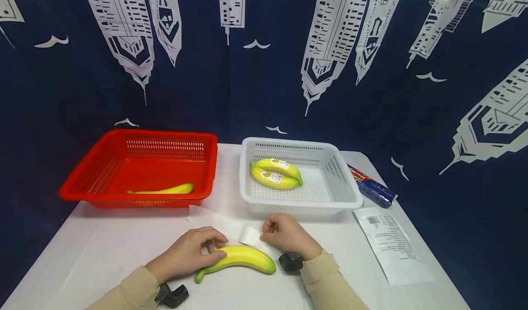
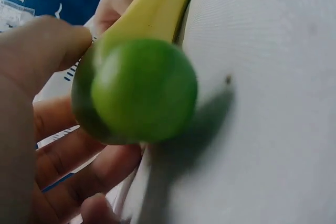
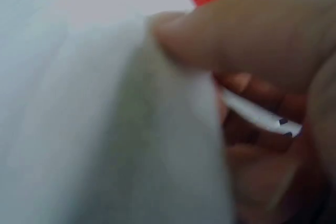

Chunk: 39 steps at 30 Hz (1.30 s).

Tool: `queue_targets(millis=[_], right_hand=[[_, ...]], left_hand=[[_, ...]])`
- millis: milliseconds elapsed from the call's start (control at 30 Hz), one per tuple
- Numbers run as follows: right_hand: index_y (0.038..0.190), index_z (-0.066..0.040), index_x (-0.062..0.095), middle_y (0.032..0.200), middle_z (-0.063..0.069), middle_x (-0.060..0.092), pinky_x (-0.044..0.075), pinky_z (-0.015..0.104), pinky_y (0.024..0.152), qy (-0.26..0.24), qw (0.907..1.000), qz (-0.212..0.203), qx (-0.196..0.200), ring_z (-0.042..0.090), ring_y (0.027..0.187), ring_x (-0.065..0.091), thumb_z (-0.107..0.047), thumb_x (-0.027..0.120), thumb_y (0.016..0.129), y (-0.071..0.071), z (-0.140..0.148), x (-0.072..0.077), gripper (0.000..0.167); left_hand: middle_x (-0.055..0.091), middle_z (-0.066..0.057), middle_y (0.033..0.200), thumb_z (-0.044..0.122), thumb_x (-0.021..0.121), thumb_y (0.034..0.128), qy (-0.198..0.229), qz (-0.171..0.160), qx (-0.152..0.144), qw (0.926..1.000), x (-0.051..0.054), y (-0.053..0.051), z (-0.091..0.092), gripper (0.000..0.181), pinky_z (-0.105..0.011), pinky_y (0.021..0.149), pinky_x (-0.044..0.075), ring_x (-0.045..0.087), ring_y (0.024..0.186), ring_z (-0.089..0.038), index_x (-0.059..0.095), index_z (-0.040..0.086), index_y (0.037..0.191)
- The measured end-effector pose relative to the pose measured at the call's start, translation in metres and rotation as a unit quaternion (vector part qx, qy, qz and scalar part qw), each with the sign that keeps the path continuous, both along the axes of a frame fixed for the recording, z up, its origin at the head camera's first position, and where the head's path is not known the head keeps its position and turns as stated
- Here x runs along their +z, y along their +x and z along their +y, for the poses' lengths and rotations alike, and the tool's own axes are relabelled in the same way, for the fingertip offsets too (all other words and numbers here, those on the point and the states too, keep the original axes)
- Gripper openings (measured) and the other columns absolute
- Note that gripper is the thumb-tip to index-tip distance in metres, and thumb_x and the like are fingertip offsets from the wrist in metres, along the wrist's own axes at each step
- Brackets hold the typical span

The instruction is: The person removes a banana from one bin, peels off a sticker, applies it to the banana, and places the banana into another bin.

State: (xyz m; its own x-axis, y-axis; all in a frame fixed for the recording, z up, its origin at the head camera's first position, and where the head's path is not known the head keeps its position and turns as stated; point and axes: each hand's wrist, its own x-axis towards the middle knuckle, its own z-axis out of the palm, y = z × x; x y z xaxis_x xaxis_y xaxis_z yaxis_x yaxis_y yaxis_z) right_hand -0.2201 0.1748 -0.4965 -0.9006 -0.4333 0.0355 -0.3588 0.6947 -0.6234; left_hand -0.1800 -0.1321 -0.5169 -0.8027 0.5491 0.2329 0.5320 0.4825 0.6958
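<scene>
A yellow banana [image 1: 245,256] with green ends lies on the white table, its stem toward the left. My left hand [image 1: 185,254] holds it near the stem, thumb on one side and fingers on the other. The green stem end [image 2: 144,90] fills the middle of the left wrist view. Just behind the banana, my right hand [image 1: 290,236] pinches a piece of thin white paper [image 1: 250,237], which curls up at the fingers. Close up and blurred, the paper [image 3: 142,145] hangs below the thumb in the right wrist view.
A red basket [image 1: 161,203] at the back left contains one banana [image 1: 171,190]. Right of it stands a white basket [image 1: 305,204] with two labelled bananas [image 1: 276,173]. A blue packet [image 1: 375,191] and a printed white sheet [image 1: 392,246] lie at the right edge.
</scene>
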Motion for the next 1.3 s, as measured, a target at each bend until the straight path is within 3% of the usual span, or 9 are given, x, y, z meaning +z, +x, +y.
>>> queue_targets(millis=[167, 300, 433, 600, 800, 967, 1167, 1233, 1300], right_hand=[[0.081, -0.023, 0.065, 0.085, -0.012, 0.063, 0.047, 0.022, 0.063, -0.01, 0.9875, 0.153, 0.037, 0.006, 0.068, 0.054, -0.014, 0.085, 0.083, 0.008, -0.005, 0.007, 0.021], [0.082, -0.02, 0.067, 0.084, -0.011, 0.065, 0.052, 0.019, 0.066, 0.022, 0.9351, 0.345, 0.081, 0.005, 0.072, 0.062, -0.01, 0.088, 0.078, 0.016, -0.013, 0.016, 0.023], [0.08, -0.018, 0.069, 0.083, -0.009, 0.066, 0.053, 0.018, 0.066, 0.005, 0.8821, 0.456, 0.117, 0.005, 0.07, 0.064, -0.004, 0.086, 0.076, 0.023, -0.023, 0.021, 0.023], [0.08, -0.018, 0.069, 0.083, -0.009, 0.066, 0.054, 0.022, 0.069, -0.014, 0.8591, 0.493, 0.138, 0.006, 0.072, 0.064, -0.002, 0.081, 0.078, 0.025, -0.034, 0.022, 0.019], [0.082, -0.019, 0.07, 0.084, -0.01, 0.067, 0.054, 0.022, 0.069, -0.016, 0.8702, 0.475, 0.131, 0.006, 0.073, 0.064, -0.009, 0.085, 0.078, 0.027, -0.032, 0.017, 0.019], [0.087, -0.019, 0.07, 0.086, -0.01, 0.069, 0.05, 0.016, 0.067, -0.071, 0.8999, 0.405, 0.146, 0.007, 0.071, 0.062, -0.029, 0.079, 0.089, 0.026, -0.027, 0.012, 0.014], [0.114, -0.015, 0.072, 0.109, 0.0, 0.074, 0.053, 0.027, 0.078, -0.174, 0.9516, 0.212, 0.138, 0.013, 0.095, 0.066, -0.019, 0.066, 0.099, 0.026, -0.023, 0.009, 0.016], [0.124, -0.007, 0.069, 0.118, 0.009, 0.073, 0.054, 0.029, 0.083, -0.22, 0.9576, 0.114, 0.147, 0.012, 0.103, 0.065, -0.013, 0.062, 0.101, 0.027, -0.024, 0.01, 0.024], [0.13, 0.001, 0.064, 0.119, 0.018, 0.071, 0.054, 0.025, 0.082, -0.277, 0.948, 0.008, 0.156, 0.01, 0.099, 0.066, -0.007, 0.059, 0.102, 0.027, -0.024, 0.01, 0.029]], left_hand=[[0.068, 0.015, 0.106, 0.024, 0.083, 0.0879, 0.039, 0.105, 0.063, 0.9917, 0.005, 0.003, 0.006, 0.03, -0.021, 0.07, 0.052, 0.062, 0.086, -0.004, 0.072, 0.022, 0.116], [0.065, 0.01, 0.122, 0.019, 0.086, 0.082, 0.036, 0.227, 0.095, 0.9685, 0.016, 0.001, 0.016, 0.044, -0.032, 0.089, 0.054, 0.061, 0.108, -0.012, 0.071, 0.022, 0.123], [0.068, 0.006, 0.121, 0.019, 0.088, 0.076, 0.005, 0.334, 0.083, 0.9391, 0.021, -0.003, 0.022, 0.047, -0.049, 0.102, 0.042, 0.059, 0.12, -0.02, 0.073, 0.022, 0.12], [0.072, 0.01, 0.095, 0.016, 0.087, 0.0738, 0.022, 0.405, 0.081, 0.9104, 0.016, -0.008, 0.02, 0.026, -0.055, 0.097, 0.036, 0.066, 0.104, -0.018, 0.076, 0.024, 0.096], [0.073, 0.011, 0.089, 0.011, 0.079, 0.083, 0.088, 0.436, 0.076, 0.8925, 0.011, -0.01, 0.018, 0.014, -0.056, 0.093, 0.038, 0.066, 0.089, -0.015, 0.077, 0.022, 0.092], [0.074, 0.008, 0.09, 0.013, 0.075, 0.0885, 0.114, 0.452, 0.078, 0.8814, 0.011, -0.012, 0.016, 0.007, -0.054, 0.093, 0.038, 0.067, 0.086, -0.016, 0.078, 0.018, 0.093], [0.074, 0.002, 0.088, 0.016, 0.069, 0.0959, 0.155, 0.486, 0.056, 0.8584, 0.016, -0.01, 0.017, 0.01, -0.048, 0.093, 0.039, 0.067, 0.08, -0.018, 0.078, 0.012, 0.091], [0.074, 0.001, 0.087, 0.018, 0.067, 0.0986, 0.163, 0.499, 0.05, 0.85, 0.017, -0.009, 0.018, 0.016, -0.046, 0.093, 0.039, 0.067, 0.08, -0.019, 0.078, 0.011, 0.09], [0.074, -0.001, 0.086, 0.019, 0.065, 0.0997, 0.167, 0.508, 0.05, 0.8435, 0.017, -0.009, 0.018, 0.019, -0.044, 0.094, 0.04, 0.067, 0.08, -0.02, 0.078, 0.01, 0.089]])
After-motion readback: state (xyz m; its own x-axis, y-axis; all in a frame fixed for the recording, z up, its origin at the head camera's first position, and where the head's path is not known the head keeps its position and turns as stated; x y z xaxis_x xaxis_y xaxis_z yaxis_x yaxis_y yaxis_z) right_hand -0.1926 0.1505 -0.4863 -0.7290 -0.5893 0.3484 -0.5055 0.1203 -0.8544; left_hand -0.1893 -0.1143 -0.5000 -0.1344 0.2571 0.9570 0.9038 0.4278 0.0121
